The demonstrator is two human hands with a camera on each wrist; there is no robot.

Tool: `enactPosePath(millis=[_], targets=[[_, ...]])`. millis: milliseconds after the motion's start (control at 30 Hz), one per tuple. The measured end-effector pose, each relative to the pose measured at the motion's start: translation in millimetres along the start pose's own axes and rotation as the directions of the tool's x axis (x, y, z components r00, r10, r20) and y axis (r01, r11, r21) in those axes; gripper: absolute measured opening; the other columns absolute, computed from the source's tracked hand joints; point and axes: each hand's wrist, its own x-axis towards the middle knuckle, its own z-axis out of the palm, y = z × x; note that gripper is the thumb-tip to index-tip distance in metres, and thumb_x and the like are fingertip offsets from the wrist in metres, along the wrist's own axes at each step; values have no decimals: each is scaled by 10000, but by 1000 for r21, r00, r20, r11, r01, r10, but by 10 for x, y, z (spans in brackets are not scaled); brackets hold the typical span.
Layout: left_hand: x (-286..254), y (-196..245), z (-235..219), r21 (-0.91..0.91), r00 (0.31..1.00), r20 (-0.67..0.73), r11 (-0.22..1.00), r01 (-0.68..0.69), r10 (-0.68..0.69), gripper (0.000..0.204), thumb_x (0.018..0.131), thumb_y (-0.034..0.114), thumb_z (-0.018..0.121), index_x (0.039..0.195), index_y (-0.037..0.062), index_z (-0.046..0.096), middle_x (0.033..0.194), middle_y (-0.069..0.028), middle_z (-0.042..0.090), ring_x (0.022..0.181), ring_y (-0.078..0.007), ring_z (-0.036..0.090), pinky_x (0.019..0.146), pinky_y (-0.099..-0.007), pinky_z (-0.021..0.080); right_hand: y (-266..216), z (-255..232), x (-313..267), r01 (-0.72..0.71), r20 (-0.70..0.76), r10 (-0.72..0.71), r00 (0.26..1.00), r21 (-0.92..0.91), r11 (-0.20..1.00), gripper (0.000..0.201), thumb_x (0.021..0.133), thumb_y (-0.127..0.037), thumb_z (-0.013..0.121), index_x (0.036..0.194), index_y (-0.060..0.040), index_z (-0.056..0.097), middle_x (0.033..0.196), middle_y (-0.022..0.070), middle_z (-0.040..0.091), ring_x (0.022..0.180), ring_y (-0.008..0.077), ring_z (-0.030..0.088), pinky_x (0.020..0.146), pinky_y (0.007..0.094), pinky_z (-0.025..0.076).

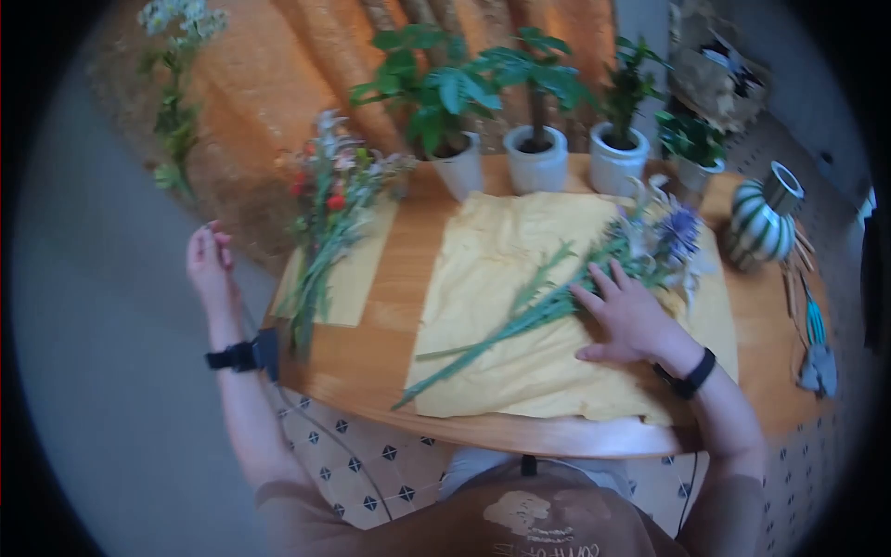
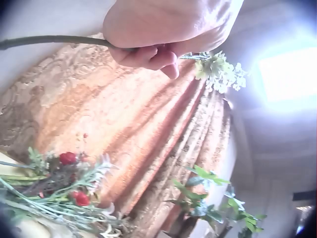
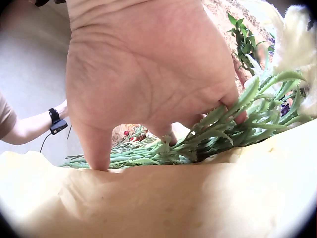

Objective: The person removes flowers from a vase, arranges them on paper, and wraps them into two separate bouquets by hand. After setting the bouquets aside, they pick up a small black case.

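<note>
My left hand [image 1: 213, 260] is raised to the left of the table, its fingers curled round the green stem [image 2: 54, 39] of a white-flowered spray [image 1: 176, 88]. The blossoms [image 2: 218, 69] show beyond my fist in the left wrist view. On the right, my right hand [image 1: 631, 320] spreads its fingers over a bunch of green stems [image 1: 548, 302] with purple and white flowers [image 1: 679, 232]. The bunch lies slantwise on crumpled yellow wrapping [image 1: 483, 241]. In the right wrist view, the thumb touches the wrapping while the other fingers reach among the leaves [image 3: 213, 134].
Another bunch with red flowers [image 1: 325, 223] lies on a flat yellow sheet [image 1: 362, 278] at the table's left. Several potted plants [image 1: 538, 162] line the back edge. To the right stand a striped vase [image 1: 761, 223] and a teal-handled tool [image 1: 815, 320]. An orange curtain [image 1: 269, 74] hangs behind.
</note>
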Motion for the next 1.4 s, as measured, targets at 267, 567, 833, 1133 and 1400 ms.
enactPosePath(millis=[267, 567, 833, 1133, 1400], targets=[[-1226, 559, 1151, 75, 745, 632, 974, 214, -213, 177, 982, 165, 491, 1063, 35, 578, 774, 29, 551, 533, -12, 371, 465, -161, 273, -14, 9, -1, -39, 11, 39, 999, 9, 999, 913, 730, -574, 677, 1453, -132, 336, 1478, 273, 284, 1361, 505, 231, 1085, 529, 291], [-1961, 360, 1857, 174, 357, 866, 881, 441, -349, 157, 972, 98, 462, 1074, 40, 566, 787, 7, 553, 527, -31, 395, 460, -173, 315, -7, 22, 1, -29, -3, 28, 1000, -25, 999, 931, 713, -589, 681, 1449, -131, 345, 1469, 276, 302, 1342, 512, 269, 1065, 522, 328], [-2220, 247, 1928, 317, 326, 879, 937, 143, -347, 246, 937, 32, 450, 1161, 45, 552, 775, -36, 588, 604, -93, 507, 558, -231, 419, -28, -51, 3, -37, 61, 37, 997, -2, 999, 900, 725, -563, 681, 1439, -117, 365, 1354, 263, 447, 1324, 507, 300, 1070, 507, 315], [-2311, 124, 2004, 189, 284, 952, 951, -244, -117, 329, 865, -26, 500, 1185, 36, 549, 920, -175, 622, 835, -312, 611, 770, -360, 492, -154, -177, -118, 30, -188, -57, 981, -145, 989, 566, 744, -427, 699, 1154, -51, 592, 1065, 184, 612, 1129, 366, 514, 988, 476, 374], [-2299, 89, 2042, 229, 243, 955, 941, -248, -169, 331, 858, -31, 503, 1179, 32, 555, 1040, -211, 610, 978, -371, 588, 860, -406, 470, -346, -135, -64, 142, -285, -182, 941, -156, 977, 652, 764, -475, 665, 1245, -55, 532, 1237, 225, 521, 1238, 407, 422, 1048, 505, 314]])
